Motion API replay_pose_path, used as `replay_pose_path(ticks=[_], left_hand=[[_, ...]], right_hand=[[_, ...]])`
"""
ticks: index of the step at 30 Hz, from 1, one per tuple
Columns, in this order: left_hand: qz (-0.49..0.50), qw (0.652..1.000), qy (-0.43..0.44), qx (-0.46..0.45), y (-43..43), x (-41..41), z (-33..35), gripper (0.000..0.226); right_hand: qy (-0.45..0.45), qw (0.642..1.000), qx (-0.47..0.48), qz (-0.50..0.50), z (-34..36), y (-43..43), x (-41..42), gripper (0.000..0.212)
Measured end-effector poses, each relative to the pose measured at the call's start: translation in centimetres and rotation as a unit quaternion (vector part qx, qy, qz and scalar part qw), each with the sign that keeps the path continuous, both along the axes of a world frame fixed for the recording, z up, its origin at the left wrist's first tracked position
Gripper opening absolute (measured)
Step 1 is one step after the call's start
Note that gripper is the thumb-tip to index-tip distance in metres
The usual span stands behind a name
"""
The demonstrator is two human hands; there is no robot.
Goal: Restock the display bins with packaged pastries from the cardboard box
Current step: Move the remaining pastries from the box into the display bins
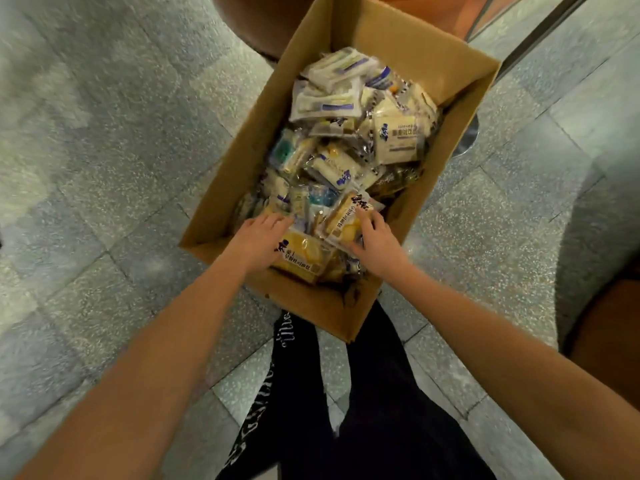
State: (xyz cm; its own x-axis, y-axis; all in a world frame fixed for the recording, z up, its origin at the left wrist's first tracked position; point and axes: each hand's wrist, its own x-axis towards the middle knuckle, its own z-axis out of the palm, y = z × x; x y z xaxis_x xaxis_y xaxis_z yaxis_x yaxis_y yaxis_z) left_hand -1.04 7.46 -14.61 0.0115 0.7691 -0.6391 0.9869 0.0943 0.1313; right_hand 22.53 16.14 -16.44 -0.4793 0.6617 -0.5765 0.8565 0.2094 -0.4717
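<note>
An open cardboard box (pixel 239 161) stands on the floor in front of me, heaped with several packaged pastries in clear, white and yellow wrappers. My left hand (pixel 258 237) reaches into the near end and rests on the pile, its fingers slightly curled over a yellow pastry pack (pixel 303 254). My right hand (pixel 372 240) grips the edge of another clear pack with a yellow pastry (pixel 346 216), thumb on top. No display bins are in view.
Grey speckled floor tiles (pixel 104 168) surround the box. An orange-brown rounded fixture (pixel 263 19) stands just behind the box's far end, with a metal rail (pixel 540 29) at the upper right. My dark-trousered legs (pixel 374 393) are right behind the box's near corner.
</note>
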Motion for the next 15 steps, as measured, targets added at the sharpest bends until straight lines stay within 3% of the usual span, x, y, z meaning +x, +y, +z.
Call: replay_pose_path(ticks=[7, 12, 15], left_hand=[[-0.119, 0.992, -0.043, -0.03, 1.3, -1.5, -4.7, 0.08], [-0.17, 0.984, -0.06, -0.013, 1.1, -2.2, -7.1, 0.08], [-0.182, 0.982, -0.053, 0.005, 0.9, -2.6, -7.8, 0.082]], right_hand=[[-0.04, 0.99, -0.007, -0.133, -4.2, -1.5, -2.6, 0.079], [-0.064, 0.991, 0.09, -0.074, -6.4, -0.4, -3.4, 0.085], [-0.042, 0.981, 0.028, -0.188, -7.4, 1.1, -3.8, 0.095]])
